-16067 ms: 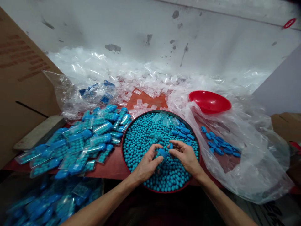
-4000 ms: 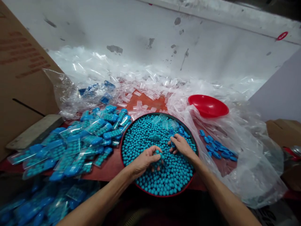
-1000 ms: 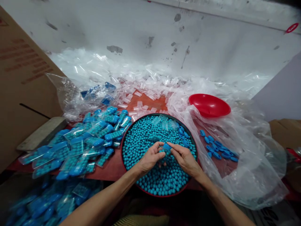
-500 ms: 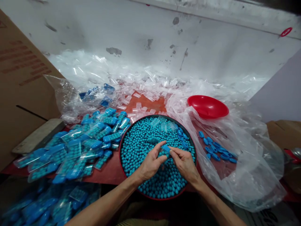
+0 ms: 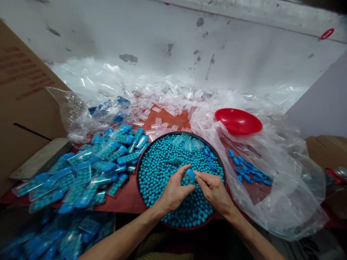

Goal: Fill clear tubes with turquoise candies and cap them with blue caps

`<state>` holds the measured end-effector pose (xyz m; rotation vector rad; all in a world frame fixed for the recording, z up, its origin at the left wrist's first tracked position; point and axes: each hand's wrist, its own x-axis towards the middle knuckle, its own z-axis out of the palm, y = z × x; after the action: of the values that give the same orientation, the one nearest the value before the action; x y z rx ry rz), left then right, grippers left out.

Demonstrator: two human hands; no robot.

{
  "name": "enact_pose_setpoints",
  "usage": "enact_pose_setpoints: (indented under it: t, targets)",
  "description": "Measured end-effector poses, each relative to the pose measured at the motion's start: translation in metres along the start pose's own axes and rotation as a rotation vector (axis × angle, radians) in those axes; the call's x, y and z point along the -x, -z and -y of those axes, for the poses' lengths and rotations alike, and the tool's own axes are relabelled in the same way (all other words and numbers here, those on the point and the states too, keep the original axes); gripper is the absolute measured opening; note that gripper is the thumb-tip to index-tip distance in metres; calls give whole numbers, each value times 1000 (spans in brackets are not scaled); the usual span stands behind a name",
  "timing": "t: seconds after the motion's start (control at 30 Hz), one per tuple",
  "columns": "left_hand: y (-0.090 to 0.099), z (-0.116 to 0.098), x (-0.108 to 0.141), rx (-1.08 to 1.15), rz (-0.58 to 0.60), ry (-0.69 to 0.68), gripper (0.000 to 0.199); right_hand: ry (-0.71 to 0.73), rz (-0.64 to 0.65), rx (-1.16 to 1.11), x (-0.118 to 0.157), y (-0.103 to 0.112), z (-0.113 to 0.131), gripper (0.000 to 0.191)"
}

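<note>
Over a round tray [image 5: 137, 177] full of small blue balls [image 5: 154, 180], both hands meet at one small clear plastic case with a blue cap [image 5: 191, 174]. My left hand [image 5: 173, 189] holds the case between thumb and fingers. My right hand [image 5: 214, 187] pinches the blue cap end with thumb and forefinger. How far the cap sits on the case is too small to tell. Some clear empty cases [image 5: 188, 144] and several blue caps [image 5: 211, 164] lie on the balls at the tray's far and right side. Another ball-filled case [image 5: 175, 160] rests just beyond my left fingers.
Left of the tray is a heap of filled, capped cases [image 5: 84, 173], with more below the table edge. Clear cases [image 5: 159, 122] lie scattered behind. A red bowl [image 5: 238, 121] sits on a plastic bag [image 5: 292, 209]; loose blue caps [image 5: 251, 170] lie nearby. A cardboard box [image 5: 27, 90] stands left.
The capped case has turned slightly between my hands, and my left thumb has shifted to the right. My right hand keeps its pinch at the cap. The view has moved a little.
</note>
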<state>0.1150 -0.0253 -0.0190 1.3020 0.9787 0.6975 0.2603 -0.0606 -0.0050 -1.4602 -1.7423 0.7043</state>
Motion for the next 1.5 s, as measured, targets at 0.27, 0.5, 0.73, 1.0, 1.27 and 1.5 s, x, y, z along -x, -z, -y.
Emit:
enact_pose_setpoints:
  t: [0.27, 0.5, 0.73, 1.0, 1.27, 1.5]
  targets:
    - [-4, -13, -2, 101, 25, 72, 33, 48, 125, 40, -2, 7, -5, 29]
    - [17, -4, -1, 96, 204, 90, 26, -236, 239, -428, -9, 15, -12, 37]
    - [10, -5, 4, 104, 147, 20, 31, -83, 109, -206, -8, 2, -5, 42]
    - [2, -12, 5, 226, 85, -18, 40, 64, 146, 247, 10, -19, 0, 91]
    - [-5, -5, 8, 142, -51, 30, 15, 145, 91, 397, 10, -36, 1, 78]
    - [18, 5, 16, -71, -71, -19, 18, 89, 369, 362, 7, -30, 8, 80]
